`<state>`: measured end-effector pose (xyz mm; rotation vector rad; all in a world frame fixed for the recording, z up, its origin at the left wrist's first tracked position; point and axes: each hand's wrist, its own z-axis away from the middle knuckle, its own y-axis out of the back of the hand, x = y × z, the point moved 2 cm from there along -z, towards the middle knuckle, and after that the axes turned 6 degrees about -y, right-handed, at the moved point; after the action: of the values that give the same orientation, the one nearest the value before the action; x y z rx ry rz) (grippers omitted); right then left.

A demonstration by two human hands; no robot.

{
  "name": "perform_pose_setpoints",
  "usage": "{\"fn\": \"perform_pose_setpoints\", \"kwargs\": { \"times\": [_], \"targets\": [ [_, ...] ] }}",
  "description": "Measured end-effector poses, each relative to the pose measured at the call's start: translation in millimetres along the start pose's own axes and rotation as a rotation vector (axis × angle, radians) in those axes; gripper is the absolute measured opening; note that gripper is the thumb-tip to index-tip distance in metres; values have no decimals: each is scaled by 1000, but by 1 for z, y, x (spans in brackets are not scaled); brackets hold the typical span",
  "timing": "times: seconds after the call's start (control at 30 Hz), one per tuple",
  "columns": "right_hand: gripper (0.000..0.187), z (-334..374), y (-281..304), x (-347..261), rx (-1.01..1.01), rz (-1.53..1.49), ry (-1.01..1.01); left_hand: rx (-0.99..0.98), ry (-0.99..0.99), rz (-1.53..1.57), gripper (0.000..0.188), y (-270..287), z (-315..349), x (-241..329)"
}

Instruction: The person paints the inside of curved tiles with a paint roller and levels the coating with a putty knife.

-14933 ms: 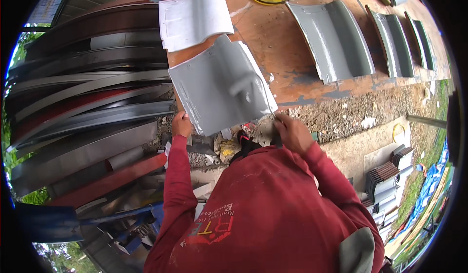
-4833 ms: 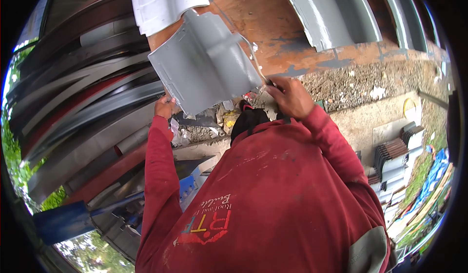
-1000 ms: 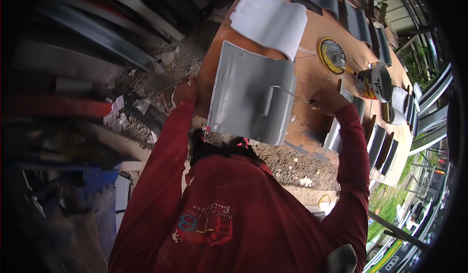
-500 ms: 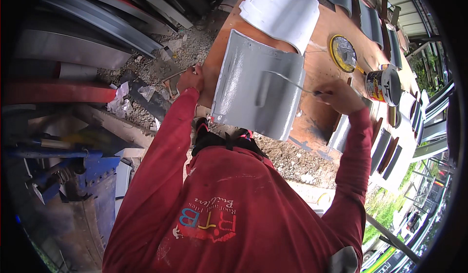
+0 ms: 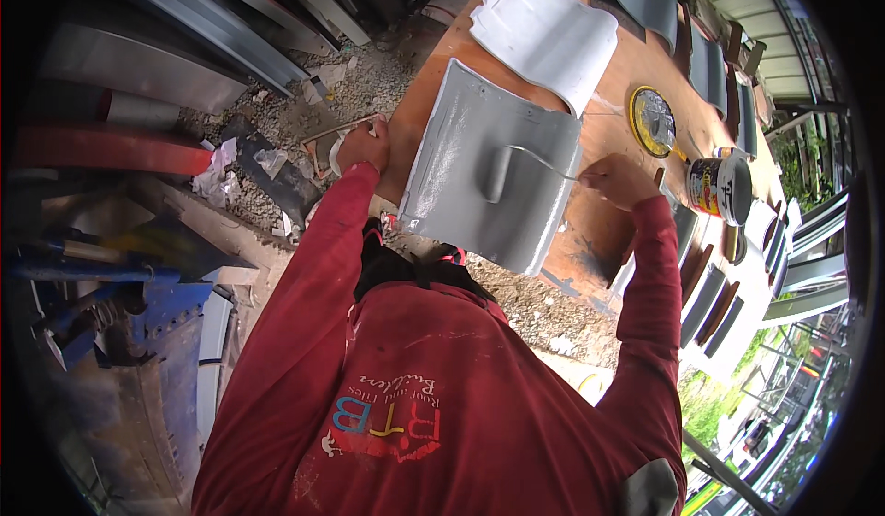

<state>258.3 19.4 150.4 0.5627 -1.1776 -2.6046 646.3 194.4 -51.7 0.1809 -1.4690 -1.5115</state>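
Note:
A curved grey roof tile (image 5: 452, 166) lies on the plywood tabletop (image 5: 590, 212), wet and shiny along its left part. On its middle rests a small paint roller (image 5: 498, 177) coated in grey, its thin bent wire running right to my right hand (image 5: 619, 182), which is closed round the handle end. At the tabletop's left edge my left hand (image 5: 363, 147) is curled, gripping the board; its fingertips are partly hidden. Beyond the grey tile sits a white curved tile (image 5: 548, 32).
Right of the tiles lie a yellow-rimmed lid (image 5: 653, 122) smeared with paint and a paint can (image 5: 719, 189) tipped toward me. More grey tiles (image 5: 650, 5) line the far side. Long metal sheets (image 5: 198, 18) stack at the left, above gravel (image 5: 355, 101). A blue metal frame (image 5: 166, 304) stands at lower left.
The roller has slid slightly down and left over the grey tile as my right hand moved left. The whole view has shifted a little; my left hand stays at the board's edge.

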Motion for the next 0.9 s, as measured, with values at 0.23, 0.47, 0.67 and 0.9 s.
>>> {"fn": "perform_pose_setpoints", "kwargs": {
  "times": [0.23,0.47,0.67,0.9],
  "targets": [
    [27,-19,9,-57,78,-115,121,-2,-20,-14,66,-6,-4,-3],
    [22,-27,1,-9,8,-184,0,21,-29,-4,66,-7,-2,-4],
    [20,39,53,38,29,-183,-222,4,6,9,66,0,1,0],
    [23,61,88,37,74,-132,-261,-11,16,9,65,0,0,-3]
  ]
}}
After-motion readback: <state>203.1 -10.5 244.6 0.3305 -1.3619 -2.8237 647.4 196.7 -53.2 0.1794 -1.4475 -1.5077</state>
